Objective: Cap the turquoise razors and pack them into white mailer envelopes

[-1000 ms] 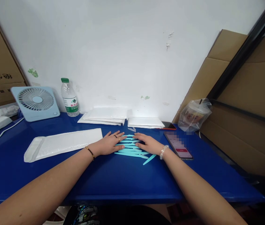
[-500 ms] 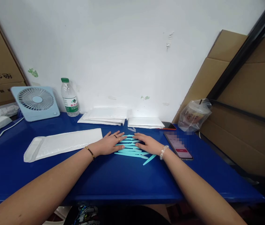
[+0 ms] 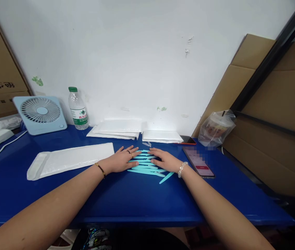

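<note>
Several turquoise eyebrow razors [image 3: 146, 167] lie side by side in a row on the blue table. My left hand [image 3: 121, 159] rests flat over their left ends, fingers stretched out. Over the right ends lies my right hand [image 3: 165, 160], its fingers also extended and spread. Parts of the razors are hidden under both hands. One more turquoise razor [image 3: 166, 178] sits at a slant near my right wrist, apart from the row. Small clear plastic pieces [image 3: 146, 144] lie just beyond the row. A white padded envelope [image 3: 71, 159] is to the left of my left hand.
Stacked white envelopes [image 3: 118, 128] and a smaller stack [image 3: 161, 135] stand against the wall. At the left are a blue fan [image 3: 41, 114] and a water bottle [image 3: 79, 111]. A phone [image 3: 201, 163], another phone [image 3: 189, 140] and a bagged drink cup [image 3: 217, 126] are at the right.
</note>
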The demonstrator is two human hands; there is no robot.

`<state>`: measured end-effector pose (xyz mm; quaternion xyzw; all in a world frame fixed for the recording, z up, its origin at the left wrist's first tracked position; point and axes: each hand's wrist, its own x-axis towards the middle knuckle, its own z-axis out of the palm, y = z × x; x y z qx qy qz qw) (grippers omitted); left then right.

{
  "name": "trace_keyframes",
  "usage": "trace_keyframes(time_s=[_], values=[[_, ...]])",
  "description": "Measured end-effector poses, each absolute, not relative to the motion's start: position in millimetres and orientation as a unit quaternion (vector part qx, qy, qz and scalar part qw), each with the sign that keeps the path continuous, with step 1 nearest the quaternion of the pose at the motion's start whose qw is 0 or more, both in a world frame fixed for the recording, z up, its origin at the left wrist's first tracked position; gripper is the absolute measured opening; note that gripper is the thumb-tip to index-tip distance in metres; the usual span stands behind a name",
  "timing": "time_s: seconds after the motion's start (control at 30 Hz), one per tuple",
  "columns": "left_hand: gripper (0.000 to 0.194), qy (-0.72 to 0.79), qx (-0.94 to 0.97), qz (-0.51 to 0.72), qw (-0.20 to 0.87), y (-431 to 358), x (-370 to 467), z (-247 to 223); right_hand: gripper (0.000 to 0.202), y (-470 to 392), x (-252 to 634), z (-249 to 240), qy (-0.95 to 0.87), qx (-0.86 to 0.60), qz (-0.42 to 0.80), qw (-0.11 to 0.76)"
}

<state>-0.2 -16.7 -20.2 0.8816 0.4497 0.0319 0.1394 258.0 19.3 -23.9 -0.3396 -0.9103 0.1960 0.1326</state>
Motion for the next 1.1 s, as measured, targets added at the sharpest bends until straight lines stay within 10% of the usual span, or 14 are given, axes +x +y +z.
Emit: trace_keyframes(time_s=[1.1], values=[[0.059,0.452,0.88,0.033,0.145,-18.6,1.4,-17.4,0.047,20.2,258.6,-25.1,-0.911,-0.337,0.198,0.136]])
